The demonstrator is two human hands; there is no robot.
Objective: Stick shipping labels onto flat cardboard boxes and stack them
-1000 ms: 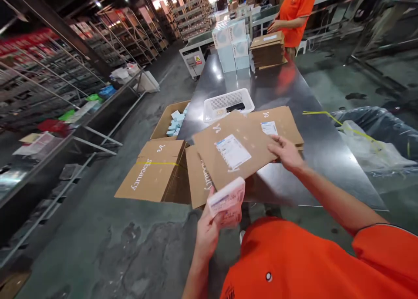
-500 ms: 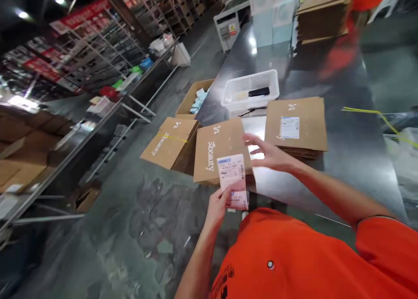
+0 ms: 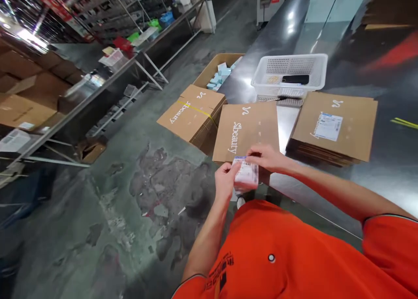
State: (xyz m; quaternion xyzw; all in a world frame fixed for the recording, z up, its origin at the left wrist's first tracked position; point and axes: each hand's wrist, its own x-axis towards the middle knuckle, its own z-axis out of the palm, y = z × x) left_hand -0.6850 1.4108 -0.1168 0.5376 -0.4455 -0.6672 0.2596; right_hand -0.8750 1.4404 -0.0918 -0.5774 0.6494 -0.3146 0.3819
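narrow gap between flat carton (image 3: pixel 250 125) and labelled stack (image 3: pixel 352 122), white basket (image 3: pixel 321 72) across the far end

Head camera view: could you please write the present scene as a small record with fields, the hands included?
Left hand: holds the pinkish labels at their left side
Right hand: fingers at the labels' top edge; whether they grip is unclear
Middle carton: flat, white print facing up, just beyond the hands
Right carton stack: on the metal table, white sticker on top
Left carton bundle: bound with a yellow strap
White basket: behind the cartons, black phone inside
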